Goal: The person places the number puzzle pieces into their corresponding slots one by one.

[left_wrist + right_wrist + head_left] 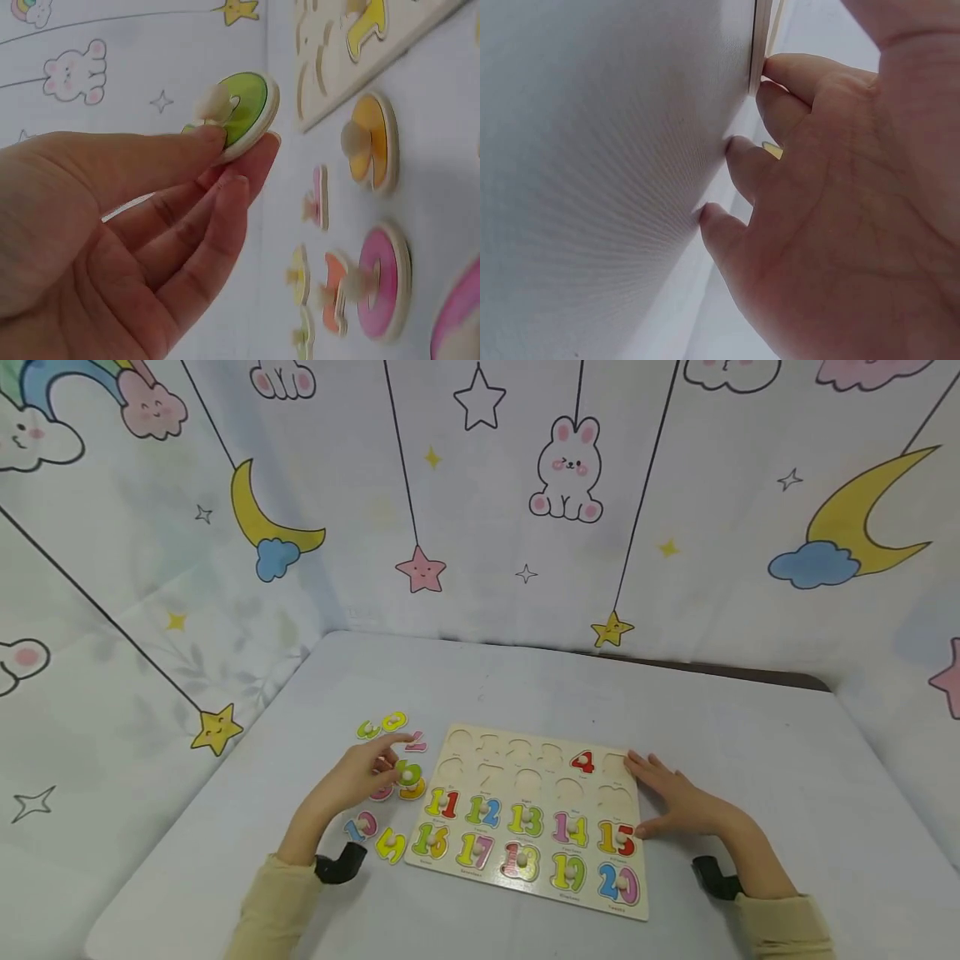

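Observation:
My left hand (358,777) pinches a green number piece (251,105) between thumb and fingers, holding it tilted above the table. Its exact number is hard to tell. Beneath it lie a yellow-orange piece (381,131) and a pink piece (384,281). To the right is the wooden number board (642,893). A red 4 (582,762) sits in its upper part, and the pieces 11 to 20 fill its lower two rows. My right hand (686,802) is spread at the board's right edge, thumb and fingertips touching the edge and the table beside it.
More loose pieces lie left of the board: a blue-and-pink 10 (362,827), a yellow 5 (391,846), a pink piece (416,745), a yellow piece (393,721) and a yellow-green piece (367,729). A patterned cloth (480,510) hangs behind the white table (720,718).

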{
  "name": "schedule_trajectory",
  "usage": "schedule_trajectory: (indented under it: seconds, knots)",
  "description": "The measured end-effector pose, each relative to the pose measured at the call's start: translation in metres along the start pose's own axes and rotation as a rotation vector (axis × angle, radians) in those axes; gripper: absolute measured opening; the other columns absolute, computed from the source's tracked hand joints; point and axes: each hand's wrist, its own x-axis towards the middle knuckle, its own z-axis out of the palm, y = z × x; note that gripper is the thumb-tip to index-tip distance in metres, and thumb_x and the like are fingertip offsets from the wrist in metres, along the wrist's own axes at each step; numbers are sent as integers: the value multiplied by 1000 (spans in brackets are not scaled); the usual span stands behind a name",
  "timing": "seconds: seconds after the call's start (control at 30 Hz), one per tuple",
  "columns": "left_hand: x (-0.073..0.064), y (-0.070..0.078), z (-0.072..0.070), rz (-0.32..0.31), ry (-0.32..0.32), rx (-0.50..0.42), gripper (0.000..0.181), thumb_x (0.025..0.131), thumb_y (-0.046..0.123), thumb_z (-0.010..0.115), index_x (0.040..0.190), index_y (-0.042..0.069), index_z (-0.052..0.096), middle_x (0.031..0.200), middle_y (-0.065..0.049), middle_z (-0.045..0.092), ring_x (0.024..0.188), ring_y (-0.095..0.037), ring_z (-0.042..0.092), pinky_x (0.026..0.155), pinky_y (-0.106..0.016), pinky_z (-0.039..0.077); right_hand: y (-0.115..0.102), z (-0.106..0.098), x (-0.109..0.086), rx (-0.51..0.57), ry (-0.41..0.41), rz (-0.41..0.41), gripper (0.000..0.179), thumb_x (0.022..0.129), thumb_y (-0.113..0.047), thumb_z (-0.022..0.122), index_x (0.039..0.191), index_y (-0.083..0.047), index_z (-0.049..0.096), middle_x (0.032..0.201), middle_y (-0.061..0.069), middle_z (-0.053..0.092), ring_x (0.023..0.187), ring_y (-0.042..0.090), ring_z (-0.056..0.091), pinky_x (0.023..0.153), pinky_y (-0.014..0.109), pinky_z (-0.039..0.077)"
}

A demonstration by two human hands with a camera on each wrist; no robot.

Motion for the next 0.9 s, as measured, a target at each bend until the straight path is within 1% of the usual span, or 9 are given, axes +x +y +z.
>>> schedule_trajectory:
  seconds: [0.07,0.17,0.27,0.33,0.47,0.57,0.63,0.8,0.9]
  knots:
    - [18,3,7,8,-19,-28,35,84,0,67,117,2,56,86,-2,60,75,-16,60,65,-30,51,0,0,-1,-1,3,0,108,66,-43,81,145,4,25,149,25,18,134,48,5,100,67,5]
    - [40,4,17,34,-24,-21,18,84,3,69,100,3,61,82,2,61,73,-13,59,68,-28,50,0,0,-1,-5,4,0,107,66,-43,81,145,3,25,149,25,18,134,48,5,100,67,5]
    - [54,2,26,54,-33,-4,5,85,4,68,90,6,67,82,3,63,74,-12,58,69,-28,50,0,0,-1,-9,1,1,107,67,-43,81,145,3,25,149,25,18,134,48,5,100,67,5]
    - [60,0,32,56,-35,11,4,86,6,67,89,7,69,83,3,64,74,-11,57,70,-28,49,-1,0,0,-13,1,0,107,67,-43,81,145,3,25,149,25,18,134,48,6,100,67,5]
    - [69,-2,41,8,-37,21,5,86,6,68,90,6,71,84,3,65,74,-12,56,70,-27,48,0,-1,0,-17,6,-4,107,66,-43,81,145,3,25,149,25,18,134,48,6,100,67,6]
    - [72,-3,45,-50,-42,27,5,86,7,68,89,6,72,84,3,64,75,-12,56,71,-28,48,1,0,0,-15,10,-6,107,66,-43,81,145,3,25,149,25,19,134,48,6,100,66,5]
    - [73,-4,47,-75,-42,44,5,85,8,68,88,7,72,84,3,64,75,-11,55,72,-28,48,1,0,0,-11,9,-5,107,66,-43,81,145,3,25,149,25,19,134,48,6,100,66,6]
    - [73,-3,52,-109,-29,105,4,85,9,69,88,8,72,82,4,63,75,-11,55,72,-28,48,0,0,-1,-5,7,-2,107,66,-43,81,145,4,25,149,25,18,134,48,6,100,66,5]
    - [72,0,54,-104,-30,177,4,85,8,69,88,8,72,80,4,60,73,-11,54,68,-26,47,-1,0,-1,-7,7,-4,107,67,-43,81,145,4,25,149,25,18,134,48,6,100,66,5]
